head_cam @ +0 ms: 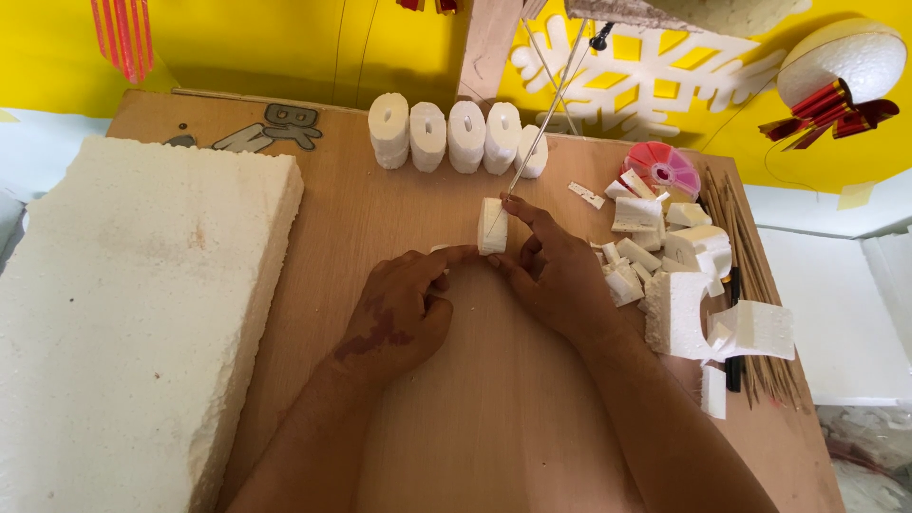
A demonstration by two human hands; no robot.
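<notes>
At frame centre, my left hand and right hand pinch one small foam piece — fingers closed on it — against the thin wire.

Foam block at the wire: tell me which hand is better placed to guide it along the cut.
Probably the right hand: its fingers wrap the small foam block right where the wire meets it. The left hand only touches the block's lower left edge with a fingertip.
</notes>
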